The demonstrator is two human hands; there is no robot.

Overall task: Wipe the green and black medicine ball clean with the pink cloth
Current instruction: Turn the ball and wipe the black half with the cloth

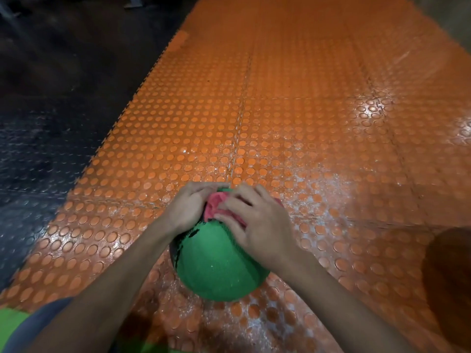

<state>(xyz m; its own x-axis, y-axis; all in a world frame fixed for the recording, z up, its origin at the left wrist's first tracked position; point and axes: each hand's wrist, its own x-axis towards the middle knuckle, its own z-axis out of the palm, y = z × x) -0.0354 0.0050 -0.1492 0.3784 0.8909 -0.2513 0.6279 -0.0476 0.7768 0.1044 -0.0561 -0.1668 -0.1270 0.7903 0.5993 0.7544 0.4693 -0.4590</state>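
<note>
We cup the round green and black medicine ball [219, 266] with our curled left hand [190, 207], black panel leftward; our right hand [260, 225] presses the crumpled pink cloth [216, 206] atop it, fingers spread — orange studded mat [305, 110] lies open beyond.

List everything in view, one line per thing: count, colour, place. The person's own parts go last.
medicine ball: one, green and black, on the orange tiles, bottom centre
pink cloth: one, pink, bunched on top of the ball between the hands
floor tiles: several interlocked, orange, studded, filling the centre and right
dark floor: one area, black, along the left
white residue: patches, whitish, on the tiles around and right of the ball
dark round shape: one, brownish, right edge, too blurred to identify
clothing: grey and green, bottom left corner
left hand: one, holds the ball's upper left side
right hand: one, fingers spread, presses the cloth onto the ball
</note>
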